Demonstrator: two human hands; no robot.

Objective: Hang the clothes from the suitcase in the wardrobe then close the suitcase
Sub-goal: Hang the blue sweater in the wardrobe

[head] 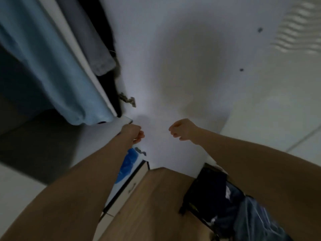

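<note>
1. The view looks down past two bare forearms stretched forward. The left hand (132,133) and the right hand (182,130) sit near each other but apart, in front of a white wardrobe door (173,49) that stands open.

2. Both hands have their fingers curled inward into loose fists. No garment or hanger shows in either one, though motion blur hides finer detail, so a thin item cannot be ruled out.

3. To the left, inside the wardrobe, a light blue garment (52,66) hangs down, and beside it a grey garment (93,40) against a dark interior. A metal hinge (127,100) shows on the door edge, just above the left hand.

4. At the lower right lies the open suitcase (208,186), black, with dark clothes (243,202) and shiny plastic wrapping in it. It rests against a wooden surface (156,197), well below the hands.

5. Judged from this, clothes remain in the suitcase, so hanging is not finished.

6. Risks: the left hand is close to the hinge and door edge, and could be knocked or pinched if the door swings. The slippery plastic wrapping could let a garment slide from a grasp. The suitcase sits underfoot and could be tripped over or kicked while turning back to it.
</note>
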